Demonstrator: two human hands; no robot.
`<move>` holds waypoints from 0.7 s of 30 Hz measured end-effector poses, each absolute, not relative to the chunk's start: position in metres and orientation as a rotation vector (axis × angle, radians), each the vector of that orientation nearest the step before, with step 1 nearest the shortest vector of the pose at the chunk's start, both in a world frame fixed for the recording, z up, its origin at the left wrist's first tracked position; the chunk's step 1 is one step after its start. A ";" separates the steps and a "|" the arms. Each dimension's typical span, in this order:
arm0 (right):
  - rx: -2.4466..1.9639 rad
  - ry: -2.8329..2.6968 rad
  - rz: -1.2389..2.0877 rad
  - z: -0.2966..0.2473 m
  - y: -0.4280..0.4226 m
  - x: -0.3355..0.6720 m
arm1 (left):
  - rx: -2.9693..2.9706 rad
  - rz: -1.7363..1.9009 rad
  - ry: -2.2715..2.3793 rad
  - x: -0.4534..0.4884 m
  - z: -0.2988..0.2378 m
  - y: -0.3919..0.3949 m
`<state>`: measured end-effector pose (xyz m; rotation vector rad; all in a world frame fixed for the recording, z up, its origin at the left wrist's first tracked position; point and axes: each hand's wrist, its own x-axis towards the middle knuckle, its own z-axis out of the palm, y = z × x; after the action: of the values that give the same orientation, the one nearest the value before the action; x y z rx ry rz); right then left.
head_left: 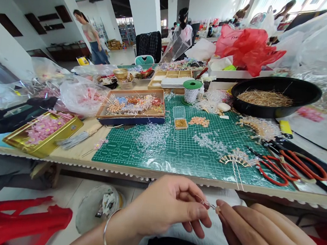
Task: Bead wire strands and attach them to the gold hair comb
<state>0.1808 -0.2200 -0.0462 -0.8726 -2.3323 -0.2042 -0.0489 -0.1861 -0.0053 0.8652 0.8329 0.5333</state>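
Close to the camera, the left hand [159, 206] and right hand [268, 238] pinch a thin beaded wire [209, 205] in a narrow grip below the counter [78, 145]; a fan-shaped beaded hairpin [236, 158] looks finished on the green cutting mat [112, 150], with loose clear beadwork [153, 137] unassembled nearby.

This is a large handicraft workshop, set up like a small factory floor; a long workbench [72, 146] runs across the view, with a green cutting mat [154, 163] on it; a wooden tray of beadwork [131, 93] sits at 11 o'clock, and red-handled pliers [292, 168] lie at 3 o'clock; white pillars [143, 6] rise at 12 o'clock, stocked shelving [127, 29] stands beyond, and a co-worker [92, 36] walks past at 10 o'clock.
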 end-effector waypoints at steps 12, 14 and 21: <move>-0.907 -2.223 0.101 -0.023 -0.209 0.161 | 0.883 0.827 0.905 -0.035 -0.009 -0.192; -0.972 -2.213 0.198 -0.026 -0.211 0.160 | 0.892 0.835 0.917 -0.035 -0.009 -0.193; -1.101 -2.048 0.501 -0.035 -0.220 0.157 | 0.880 0.845 0.900 -0.037 -0.012 -0.193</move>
<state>0.1568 -0.2204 -0.0353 -1.1008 -2.0479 0.5011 -0.0366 -0.1926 -0.0118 0.8802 0.9003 0.8450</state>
